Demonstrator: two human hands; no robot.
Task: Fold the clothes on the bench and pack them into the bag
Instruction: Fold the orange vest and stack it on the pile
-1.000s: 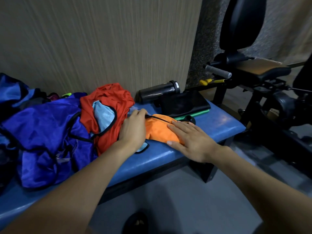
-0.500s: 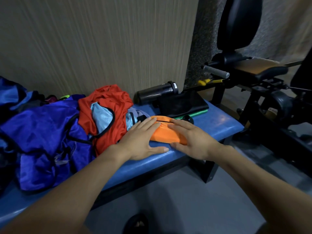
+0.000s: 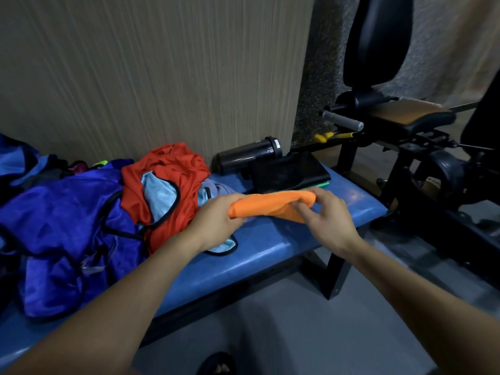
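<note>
Both hands grip the folded orange cloth [image 3: 273,205], one at each end: the left hand [image 3: 216,215] has its fingers curled under and round the left end, and the right hand [image 3: 328,217] pinches the right end with the thumb beneath and the fingers wrapped over the top. The cloth is lifted just clear of the blue bench [image 3: 259,247], held level above its near-middle part, between the pile of clothes on the left and the black folded item [image 3: 286,171] on the far right.

The cloth looks light, soft and limp; it sags slightly between the two grips, so a fold held only at one end would likely fall open. Holding both ends, or sliding one palm under the middle, seems the safest way to carry it without undoing the fold. The weave looks matte rather than slippery, so a modest pinch should hold it.

Half a second earlier the cloth lay flat on the bench with both palms pressing on it, fingers straight; now the fingers have closed round it and it has been raised off the seat. The red shirt [image 3: 167,182], the light-blue garment [image 3: 159,196] tucked in it and the purple garment [image 3: 62,226] lie as they did, still unfolded. The dark bottle [image 3: 249,155] on its side by the wall has not shifted. A blue bag [image 3: 16,161] may be the shape at the far left edge, though too little of it shows to be sure.
</note>
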